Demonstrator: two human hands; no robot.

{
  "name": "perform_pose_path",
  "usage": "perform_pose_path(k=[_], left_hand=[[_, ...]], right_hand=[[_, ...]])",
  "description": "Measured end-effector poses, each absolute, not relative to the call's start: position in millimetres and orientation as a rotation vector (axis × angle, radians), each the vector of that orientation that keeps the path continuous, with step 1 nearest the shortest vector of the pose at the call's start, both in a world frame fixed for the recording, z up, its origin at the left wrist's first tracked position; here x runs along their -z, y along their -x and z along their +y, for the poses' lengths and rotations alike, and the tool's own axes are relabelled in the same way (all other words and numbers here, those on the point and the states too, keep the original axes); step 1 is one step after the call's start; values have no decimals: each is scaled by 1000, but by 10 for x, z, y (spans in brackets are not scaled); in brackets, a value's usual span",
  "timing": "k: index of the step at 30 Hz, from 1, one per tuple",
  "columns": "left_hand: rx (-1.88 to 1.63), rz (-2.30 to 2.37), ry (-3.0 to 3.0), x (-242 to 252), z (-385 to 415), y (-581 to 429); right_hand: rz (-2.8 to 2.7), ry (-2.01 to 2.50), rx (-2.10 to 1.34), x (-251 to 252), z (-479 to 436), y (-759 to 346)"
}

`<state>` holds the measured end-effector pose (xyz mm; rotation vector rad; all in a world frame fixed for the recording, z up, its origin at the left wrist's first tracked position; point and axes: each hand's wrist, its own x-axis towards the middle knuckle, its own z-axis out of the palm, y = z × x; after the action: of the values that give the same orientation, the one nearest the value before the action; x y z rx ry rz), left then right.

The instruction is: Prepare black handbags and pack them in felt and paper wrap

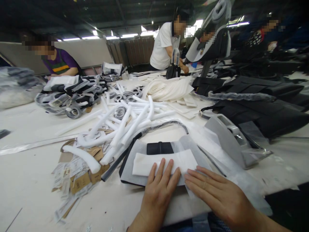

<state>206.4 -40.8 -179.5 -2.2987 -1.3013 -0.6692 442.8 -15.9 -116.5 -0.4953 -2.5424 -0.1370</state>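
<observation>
A black handbag lies on the table in front of me, mostly covered by thin white wrapping paper. Its black strap arches away behind it. Across its front rests a folded strip of white foam sheet, just below a black flap tab. My left hand lies on the strip's lower edge with fingers stretched out. Beside it, my right hand is flat, fingers extended together, its fingertips at the strip's right end. Neither hand grips anything. Both palms hide part of the bag's lower edge.
White foam tubes and paper tags lie left of the bag. Clear plastic and black bags are at the right. Wrapped bags are piled at the back left. Several people stand across the table.
</observation>
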Motion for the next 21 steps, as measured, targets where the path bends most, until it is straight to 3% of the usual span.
perform_pose_path(k=[16, 21], left_hand=[[686, -1368, 2359, 1672, -448, -2093], [687, -1350, 2371, 1680, -455, -2079]], right_hand=[[-2585, 517, 161, 1443, -550, -4508], [-2572, 498, -6, 1220, -565, -4555]])
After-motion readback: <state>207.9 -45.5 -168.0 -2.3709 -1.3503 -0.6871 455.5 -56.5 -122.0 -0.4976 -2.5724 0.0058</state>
